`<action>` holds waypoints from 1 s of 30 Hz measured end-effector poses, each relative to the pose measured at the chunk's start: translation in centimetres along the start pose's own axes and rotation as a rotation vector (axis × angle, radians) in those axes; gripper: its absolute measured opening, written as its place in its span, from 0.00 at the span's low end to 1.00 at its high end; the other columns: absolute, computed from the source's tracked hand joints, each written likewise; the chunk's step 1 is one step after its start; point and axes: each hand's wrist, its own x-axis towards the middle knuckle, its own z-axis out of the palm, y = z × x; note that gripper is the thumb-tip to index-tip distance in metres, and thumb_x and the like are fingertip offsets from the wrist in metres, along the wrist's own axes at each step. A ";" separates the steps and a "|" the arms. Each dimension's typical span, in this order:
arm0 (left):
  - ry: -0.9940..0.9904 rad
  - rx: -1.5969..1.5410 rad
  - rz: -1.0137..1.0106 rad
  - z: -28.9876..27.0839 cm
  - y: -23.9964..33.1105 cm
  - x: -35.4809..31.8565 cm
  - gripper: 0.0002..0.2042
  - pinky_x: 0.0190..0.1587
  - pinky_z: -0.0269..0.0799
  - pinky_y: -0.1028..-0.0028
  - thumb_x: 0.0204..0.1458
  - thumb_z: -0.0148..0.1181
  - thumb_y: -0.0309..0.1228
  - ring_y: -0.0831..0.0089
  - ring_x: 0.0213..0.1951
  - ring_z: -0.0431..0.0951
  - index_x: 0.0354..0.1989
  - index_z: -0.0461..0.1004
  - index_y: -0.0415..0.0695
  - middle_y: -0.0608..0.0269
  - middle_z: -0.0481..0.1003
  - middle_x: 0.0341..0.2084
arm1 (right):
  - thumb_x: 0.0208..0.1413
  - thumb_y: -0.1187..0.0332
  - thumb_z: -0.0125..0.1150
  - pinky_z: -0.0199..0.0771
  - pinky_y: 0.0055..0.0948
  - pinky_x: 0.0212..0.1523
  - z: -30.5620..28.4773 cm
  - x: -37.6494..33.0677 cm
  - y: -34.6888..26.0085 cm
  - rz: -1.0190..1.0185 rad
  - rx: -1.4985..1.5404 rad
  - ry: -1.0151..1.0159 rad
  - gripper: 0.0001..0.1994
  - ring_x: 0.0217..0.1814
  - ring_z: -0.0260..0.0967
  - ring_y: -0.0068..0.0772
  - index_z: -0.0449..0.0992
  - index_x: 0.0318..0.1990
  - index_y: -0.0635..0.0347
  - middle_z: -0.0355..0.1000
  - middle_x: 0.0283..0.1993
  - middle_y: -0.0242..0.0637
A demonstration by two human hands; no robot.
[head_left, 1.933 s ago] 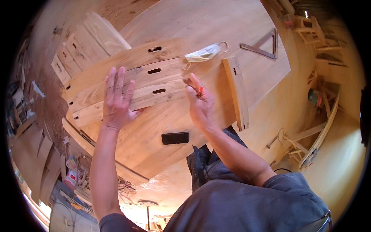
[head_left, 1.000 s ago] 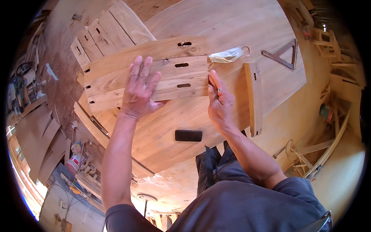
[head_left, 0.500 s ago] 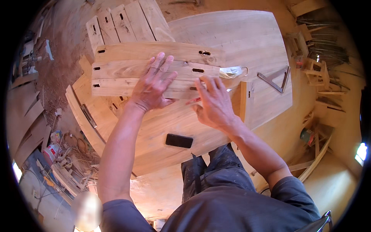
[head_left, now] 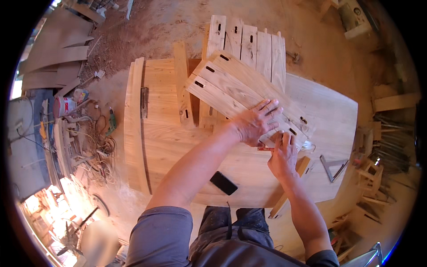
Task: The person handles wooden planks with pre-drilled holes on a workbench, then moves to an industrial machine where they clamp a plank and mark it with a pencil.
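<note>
Three pale wooden boards (head_left: 235,86) lie side by side, slanting across the middle of the bench, with dark slots cut near both ends. My left hand (head_left: 258,121) presses flat on them towards their right end, fingers spread, holding nothing. Close beside it, my right hand (head_left: 283,158) pinches a thin red pencil (head_left: 265,149) at the boards' near edge. The pencil points left, towards my left thumb; whether its tip touches wood I cannot tell. A white face mask (head_left: 307,145) shows partly, just right of the boards' end.
A large wooden panel (head_left: 329,104) forms the worktop. More slotted boards (head_left: 249,44) stick out at the far side. On the worktop lie a black phone (head_left: 223,183), a metal square (head_left: 332,168) and a narrow wooden piece (head_left: 289,189). Cables and a green power tool (head_left: 111,121) clutter the left floor.
The whole view has turned, so the boards now slant down to the right. My left hand has shifted towards their right end, and my right hand has come closer to it with the pencil.
</note>
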 end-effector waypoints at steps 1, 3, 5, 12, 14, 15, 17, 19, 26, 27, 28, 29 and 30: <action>-0.022 -0.015 -0.001 -0.2 -0.1 -0.1 0.34 0.74 0.41 0.51 0.39 0.68 0.52 0.45 0.72 0.50 0.57 0.76 0.50 0.46 0.57 0.69 | 0.33 0.83 0.65 0.69 0.44 0.46 0.1 0.1 0.0 -0.006 -0.018 -0.021 0.34 0.53 0.61 0.55 0.66 0.55 0.82 0.60 0.50 0.52; -0.046 -0.036 0.002 -0.5 -0.2 -0.1 0.35 0.74 0.40 0.51 0.39 0.68 0.53 0.45 0.72 0.49 0.57 0.76 0.49 0.46 0.56 0.70 | 0.34 0.83 0.65 0.69 0.44 0.47 -0.2 0.3 -0.2 0.002 -0.042 -0.049 0.33 0.53 0.61 0.55 0.66 0.55 0.81 0.60 0.50 0.52; -0.052 -0.048 0.008 -0.8 -0.1 -0.1 0.36 0.74 0.40 0.51 0.39 0.69 0.54 0.45 0.72 0.48 0.57 0.76 0.48 0.46 0.56 0.70 | 0.32 0.83 0.65 0.70 0.44 0.46 -0.2 0.2 -0.4 -0.003 -0.069 -0.041 0.34 0.53 0.61 0.54 0.66 0.55 0.82 0.60 0.50 0.51; -0.028 -0.074 -0.003 -0.3 -0.2 -0.3 0.36 0.74 0.39 0.51 0.39 0.68 0.55 0.45 0.73 0.47 0.57 0.75 0.47 0.45 0.56 0.70 | 0.26 0.84 0.65 0.71 0.45 0.45 0.4 0.1 -0.4 -0.059 -0.104 0.026 0.37 0.53 0.61 0.55 0.65 0.55 0.82 0.59 0.49 0.51; -0.031 -0.054 -0.004 -0.3 -0.2 -0.5 0.36 0.74 0.39 0.51 0.40 0.68 0.55 0.45 0.73 0.47 0.57 0.75 0.47 0.45 0.56 0.70 | 0.30 0.83 0.65 0.70 0.46 0.46 0.2 0.2 -0.8 -0.033 -0.095 0.013 0.34 0.53 0.61 0.55 0.66 0.54 0.80 0.59 0.49 0.51; -0.028 -0.058 -0.007 -0.4 -0.2 -0.5 0.36 0.74 0.39 0.51 0.40 0.68 0.55 0.46 0.73 0.47 0.57 0.76 0.47 0.45 0.56 0.70 | 0.34 0.83 0.66 0.70 0.46 0.48 0.1 0.3 -1.1 -0.006 -0.086 -0.002 0.31 0.53 0.61 0.55 0.67 0.53 0.78 0.60 0.49 0.51; -0.023 -0.067 -0.013 -0.3 -0.2 -0.6 0.35 0.75 0.38 0.52 0.40 0.68 0.55 0.46 0.73 0.47 0.57 0.76 0.48 0.46 0.56 0.70 | 0.38 0.82 0.67 0.69 0.46 0.49 0.1 0.3 -1.2 0.015 -0.076 -0.009 0.28 0.53 0.61 0.55 0.69 0.52 0.76 0.60 0.49 0.50; -0.035 -0.049 -0.014 -0.6 -0.2 -0.6 0.35 0.75 0.38 0.52 0.40 0.67 0.55 0.46 0.73 0.48 0.57 0.76 0.48 0.46 0.56 0.70 | 0.39 0.82 0.67 0.69 0.46 0.49 0.4 0.2 -1.1 0.009 -0.074 0.010 0.27 0.53 0.61 0.54 0.69 0.51 0.75 0.61 0.49 0.50; -0.009 -0.049 -0.017 0.0 0.0 -0.5 0.35 0.74 0.40 0.53 0.39 0.68 0.56 0.47 0.72 0.49 0.56 0.76 0.49 0.47 0.57 0.69 | 0.35 0.83 0.66 0.69 0.46 0.51 0.5 0.0 -1.0 -0.006 -0.092 0.026 0.29 0.54 0.61 0.56 0.68 0.52 0.75 0.60 0.49 0.51; -0.001 -0.051 -0.016 0.1 0.1 -0.4 0.35 0.74 0.41 0.53 0.39 0.68 0.56 0.47 0.72 0.49 0.56 0.76 0.49 0.47 0.57 0.69 | 0.31 0.83 0.66 0.69 0.46 0.51 0.6 -0.1 -0.8 -0.007 -0.096 0.015 0.33 0.54 0.60 0.57 0.67 0.54 0.77 0.60 0.50 0.52; 0.007 -0.053 -0.014 0.1 0.1 -0.4 0.36 0.74 0.41 0.53 0.38 0.68 0.56 0.47 0.72 0.49 0.56 0.76 0.49 0.47 0.57 0.69 | 0.27 0.83 0.66 0.69 0.46 0.51 0.7 -0.2 -0.6 -0.008 -0.100 0.004 0.37 0.54 0.60 0.57 0.66 0.55 0.78 0.59 0.50 0.53; 0.015 -0.055 -0.012 0.1 0.0 -0.4 0.36 0.74 0.42 0.53 0.38 0.68 0.56 0.47 0.72 0.49 0.56 0.77 0.49 0.47 0.57 0.69 | 0.27 0.83 0.66 0.69 0.46 0.51 0.8 -0.3 -0.5 -0.005 -0.109 0.011 0.37 0.54 0.60 0.57 0.66 0.55 0.78 0.59 0.50 0.53; 0.007 -0.040 -0.007 0.0 0.0 -0.3 0.36 0.74 0.42 0.53 0.38 0.69 0.56 0.47 0.72 0.50 0.56 0.77 0.49 0.47 0.58 0.69 | 0.27 0.83 0.67 0.69 0.46 0.51 0.9 -0.3 -0.5 0.000 -0.116 0.019 0.37 0.54 0.60 0.56 0.66 0.55 0.78 0.59 0.50 0.52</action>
